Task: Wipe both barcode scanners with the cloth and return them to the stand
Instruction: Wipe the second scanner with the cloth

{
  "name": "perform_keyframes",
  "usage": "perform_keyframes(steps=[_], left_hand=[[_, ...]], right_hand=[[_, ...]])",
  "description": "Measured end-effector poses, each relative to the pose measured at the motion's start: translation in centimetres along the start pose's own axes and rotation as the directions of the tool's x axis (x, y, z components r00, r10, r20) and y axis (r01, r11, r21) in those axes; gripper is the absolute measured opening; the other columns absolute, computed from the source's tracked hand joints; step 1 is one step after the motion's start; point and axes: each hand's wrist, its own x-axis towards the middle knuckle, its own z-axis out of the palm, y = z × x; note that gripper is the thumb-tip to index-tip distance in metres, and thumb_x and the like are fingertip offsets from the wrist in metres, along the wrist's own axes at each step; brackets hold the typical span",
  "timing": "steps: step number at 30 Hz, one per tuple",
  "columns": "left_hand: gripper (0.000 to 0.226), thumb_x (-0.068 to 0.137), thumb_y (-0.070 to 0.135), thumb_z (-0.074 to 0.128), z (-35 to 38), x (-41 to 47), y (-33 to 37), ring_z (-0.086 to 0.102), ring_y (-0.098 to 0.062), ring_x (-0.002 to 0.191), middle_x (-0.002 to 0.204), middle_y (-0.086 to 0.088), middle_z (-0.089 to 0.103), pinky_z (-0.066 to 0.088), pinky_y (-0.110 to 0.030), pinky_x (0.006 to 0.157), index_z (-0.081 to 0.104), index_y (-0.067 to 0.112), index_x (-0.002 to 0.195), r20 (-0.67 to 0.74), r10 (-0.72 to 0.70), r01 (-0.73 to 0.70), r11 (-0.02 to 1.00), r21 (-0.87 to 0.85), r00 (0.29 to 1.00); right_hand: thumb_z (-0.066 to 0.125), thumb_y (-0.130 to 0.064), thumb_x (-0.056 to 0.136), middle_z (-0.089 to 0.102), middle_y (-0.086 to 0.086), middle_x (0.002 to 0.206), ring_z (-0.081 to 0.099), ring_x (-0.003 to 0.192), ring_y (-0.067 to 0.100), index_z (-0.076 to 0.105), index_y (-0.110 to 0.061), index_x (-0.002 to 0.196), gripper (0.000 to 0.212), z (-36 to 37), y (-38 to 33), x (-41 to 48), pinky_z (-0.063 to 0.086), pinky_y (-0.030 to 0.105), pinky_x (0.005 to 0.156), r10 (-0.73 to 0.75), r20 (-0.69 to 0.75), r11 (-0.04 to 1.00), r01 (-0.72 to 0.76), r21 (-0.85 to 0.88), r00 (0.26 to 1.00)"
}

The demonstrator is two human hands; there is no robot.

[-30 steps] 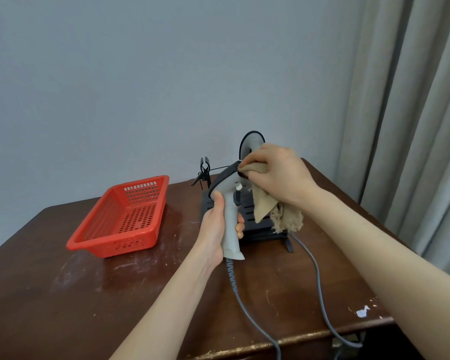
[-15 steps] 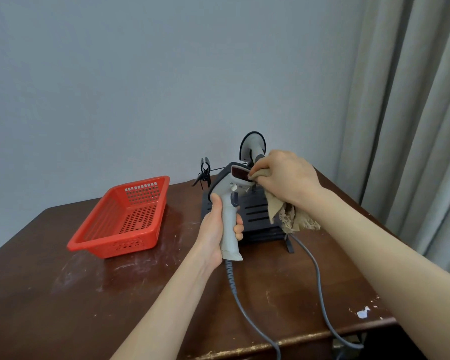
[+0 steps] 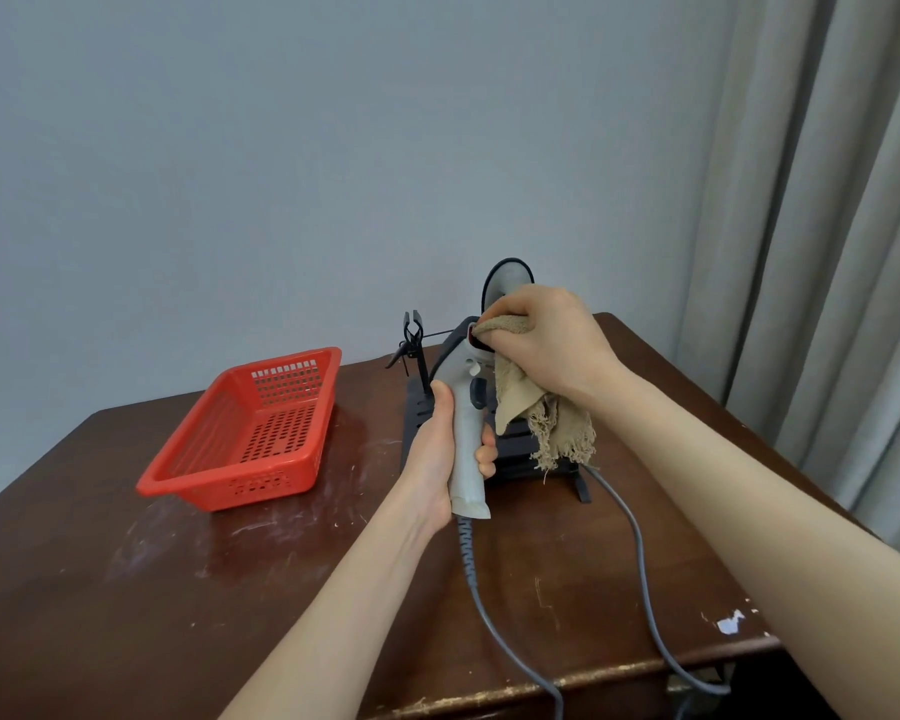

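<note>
Left of stand [image 3: 513, 457]: open tabletop [image 3: 365, 511] up to red basket [image 3: 250, 433] (well apart). In front of stand: two grey cables [image 3: 640, 563] crossing to table edge.

- scanner [image 3: 466, 449]: pale grey handle, dark grey head, red window
- cloth [image 3: 546, 418]: tan
- stand [image 3: 515, 454]: black, slatted
- basket [image 3: 240, 488], left of stand: red, grid of perforations
- table [image 3: 126, 589]: dark brown, whitish scuffs
- cable [image 3: 639, 543]: grey
- curtain [image 3: 827, 252], right of stand: beige-grey
</note>
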Motion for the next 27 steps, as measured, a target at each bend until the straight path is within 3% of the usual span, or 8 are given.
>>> perform_keyframes(steps=[4, 7, 10, 14, 19, 21, 23, 27], left_hand=[[0.059, 0.086, 0.064, 0.039, -0.2, 0.0, 0.0, 0.04, -0.01, 0.037, 0.054, -0.003, 0.048, 0.037, -0.018, 0.034, 0.058, 0.009, 0.079, -0.001, 0.009, -0.009, 1.0, 0.023, 1.0], [0.059, 0.085, 0.064, 0.04, -0.5, 0.1, 0.1, 0.041, -0.011, 0.038, 0.054, -0.004, 0.048, 0.037, -0.019, 0.035, 0.057, 0.008, 0.081, -0.006, 0.035, -0.035, 0.997, 0.066, 0.999], [0.058, 0.086, 0.064, 0.039, -0.6, 0.2, 0.1, 0.041, -0.012, 0.038, 0.054, -0.005, 0.048, 0.038, -0.021, 0.036, 0.057, 0.009, 0.082, -0.019, 0.047, -0.044, 0.994, 0.099, 0.999], [0.059, 0.086, 0.064, 0.039, -0.8, 0.1, 0.3, 0.041, -0.012, 0.039, 0.055, -0.005, 0.048, 0.038, -0.021, 0.036, 0.057, 0.008, 0.085, -0.027, 0.051, -0.047, 0.993, 0.11, 0.998], [0.059, 0.087, 0.064, 0.039, -0.9, 0.4, 0.2, 0.042, -0.012, 0.04, 0.054, -0.004, 0.05, 0.039, -0.022, 0.038, 0.056, 0.007, 0.089, -0.056, 0.079, -0.071, 0.988, 0.139, 0.995], [0.058, 0.087, 0.064, 0.039, -1.1, 0.4, 0.2, 0.042, -0.011, 0.04, 0.054, -0.003, 0.05, 0.038, -0.021, 0.037, 0.057, 0.008, 0.091, -0.067, 0.071, -0.065, 0.993, 0.096, 0.995], [0.059, 0.088, 0.063, 0.039, -1.3, 0.4, 0.4, 0.042, -0.011, 0.039, 0.055, -0.003, 0.051, 0.039, -0.02, 0.037, 0.057, 0.008, 0.092, -0.078, 0.062, -0.056, 0.996, 0.068, 0.995], [0.059, 0.088, 0.064, 0.039, -1.4, 0.3, 0.6, 0.043, -0.011, 0.04, 0.058, -0.004, 0.052, 0.039, -0.02, 0.038, 0.058, 0.008, 0.095, -0.048, 0.064, -0.061, 0.997, 0.05, 0.997]], right_hand=[[0.064, -0.027, 0.081, 0.068, -0.013, 0.09, 0.061, 0.093, 0.01, 0.07, -0.033, 0.082, 0.008, -0.6, -0.2, 0.1, 0.05, 0.04, 0.086, -0.014, 0.081, 0.995, 0.005, 0.1, 0.997], [0.064, -0.023, 0.083, 0.069, -0.011, 0.093, 0.061, 0.094, 0.009, 0.069, -0.032, 0.084, 0.01, -1.3, 0.0, 0.1, 0.05, 0.039, 0.088, -0.051, 0.187, 0.995, 0.035, 0.092, 0.981], [0.059, -0.023, 0.087, 0.066, -0.011, 0.096, 0.06, 0.095, 0.013, 0.068, -0.034, 0.092, 0.016, -1.7, 0.2, 0.2, 0.05, 0.038, 0.083, -0.069, 0.237, 0.992, 0.093, -0.09, 0.969], [0.053, -0.026, 0.091, 0.057, -0.009, 0.097, 0.056, 0.096, 0.019, 0.066, -0.035, 0.1, 0.018, -2.2, 0.7, -0.1, 0.038, 0.029, 0.069, -0.049, 0.236, 0.924, 0.134, -0.359, 0.97], [0.049, -0.026, 0.093, 0.06, -0.005, 0.107, 0.059, 0.097, 0.023, 0.064, -0.035, 0.109, 0.024, -2.2, 1.5, -0.4, 0.037, 0.029, 0.067, 0.054, 0.158, 0.836, 0.042, -0.547, 0.986], [0.05, -0.023, 0.092, 0.064, -0.002, 0.104, 0.059, 0.093, 0.023, 0.063, -0.029, 0.112, 0.025, -2.4, 2.0, -0.4, 0.039, 0.028, 0.069, 0.114, 0.09, 0.916, -0.07, -0.395, 0.989], [0.051, -0.014, 0.088, 0.063, -0.003, 0.093, 0.057, 0.079, 0.017, 0.062, -0.029, 0.11, 0.028, -2.5, 2.6, -0.4, 0.041, 0.026, 0.064, 0.184, 0.104, 0.977, -0.169, -0.132, 0.978], [0.057, -0.004, 0.083, 0.056, -0.003, 0.083, 0.054, 0.07, 0.012, 0.061, -0.026, 0.113, 0.037, -2.0, 2.4, -0.8, 0.046, 0.023, 0.063, 0.285, 0.182, 0.919, -0.322, 0.227, 0.941]])
